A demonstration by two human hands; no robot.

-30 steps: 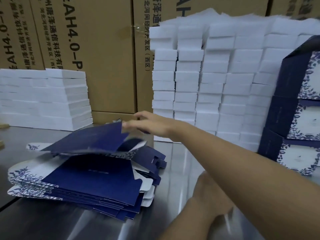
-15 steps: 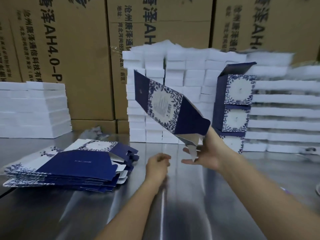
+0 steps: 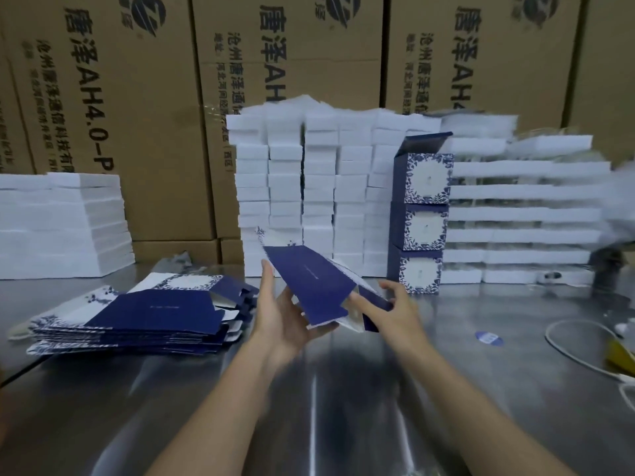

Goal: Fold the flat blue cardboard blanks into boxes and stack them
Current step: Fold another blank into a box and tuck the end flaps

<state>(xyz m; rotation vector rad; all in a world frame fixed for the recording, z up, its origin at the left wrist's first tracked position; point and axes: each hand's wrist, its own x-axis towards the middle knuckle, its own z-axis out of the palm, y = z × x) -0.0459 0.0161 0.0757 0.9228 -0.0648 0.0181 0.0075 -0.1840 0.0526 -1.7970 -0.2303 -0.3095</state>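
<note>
A half-opened blue cardboard blank (image 3: 311,285) with a floral white panel is held tilted above the steel table (image 3: 326,389). My left hand (image 3: 283,316) holds it from the left, fingers straight up along its side and thumb under its lower edge. My right hand (image 3: 395,310) pinches the flaps at its near end, index finger reaching into the opening. A pile of flat blue blanks (image 3: 137,314) lies on the left. Three folded blue boxes (image 3: 422,221) stand stacked at the back right, the top one with its lid flap up.
White foam blocks are stacked behind the hands (image 3: 302,187), at left (image 3: 58,221) and at right (image 3: 515,214). Brown cartons (image 3: 137,115) form the back wall. A white cable (image 3: 577,348), a blue sticker (image 3: 489,337) and a yellow item (image 3: 622,355) lie at the right.
My right hand lifted a blank off the pile and brought it to the middle. The blank has come down lower, and my left hand has risen from the table and taken hold of it.
</note>
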